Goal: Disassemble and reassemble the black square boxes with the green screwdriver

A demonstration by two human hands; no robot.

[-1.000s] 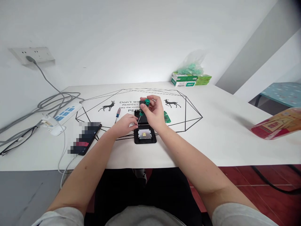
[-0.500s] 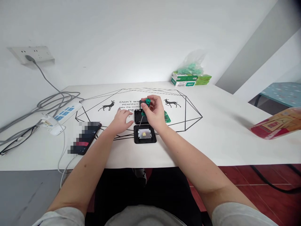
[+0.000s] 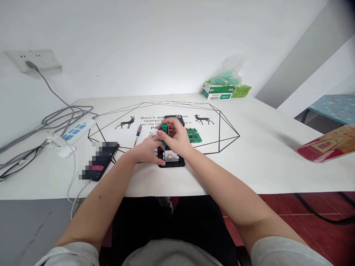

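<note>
My right hand (image 3: 177, 137) is closed around the green handle of a screwdriver (image 3: 164, 130), held upright with its tip down at the upper left of a black square case part (image 3: 181, 163). My fingers hide the tip. Inside the case part lies a silver plate (image 3: 175, 157) with a small yellowish pad (image 3: 170, 156). My left hand (image 3: 149, 149) grips the left side of this part, thumb on its lower left corner. Just beyond, a second black case piece (image 3: 177, 119) is mostly covered by my right hand. A green circuit board (image 3: 195, 135) lies to the right.
Another screwdriver (image 3: 138, 133) rests left of my hands, near tiny bits that look like screws (image 3: 151, 133). A phone (image 3: 104, 162), a power strip (image 3: 76, 131) and cables (image 3: 66, 111) lie at the left. Green-white boxes (image 3: 217, 90) stand at the back, a red packet (image 3: 324, 146) at the right.
My left hand has moved right and down onto the case part. The green screwdriver has come left and tilted upright with its tip lower. The view has shifted slightly.
</note>
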